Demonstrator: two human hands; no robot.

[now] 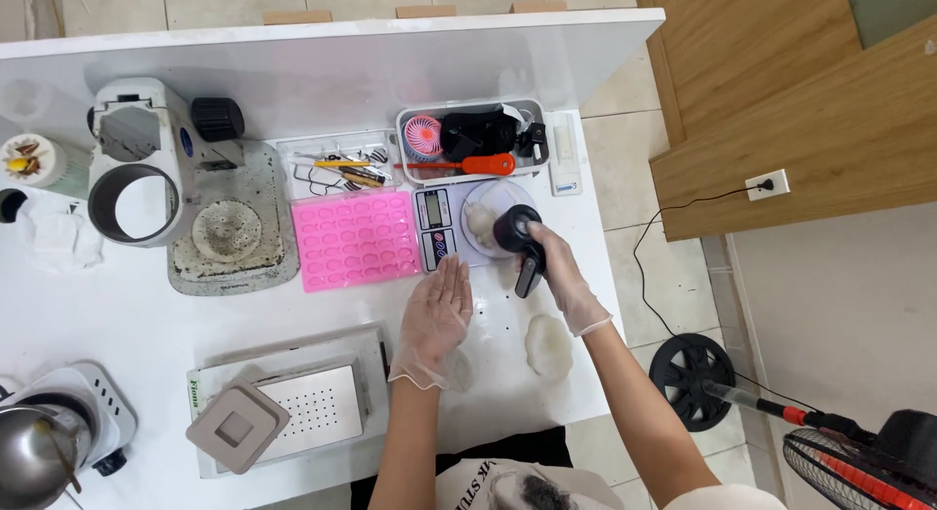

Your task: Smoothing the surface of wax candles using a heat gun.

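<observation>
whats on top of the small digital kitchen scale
On the small digital kitchen scale sits a clear round plate with a whitish dough lump. The right hand holds a black scoop over it, hiding part of the plate.

1 head view, high above, facing straight down on white table (293,71).

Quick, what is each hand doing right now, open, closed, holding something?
Left hand: open, flat, fingers together, palm down over the white table, holding nothing.
Right hand: closed around a black scoop above the small scale.
</observation>
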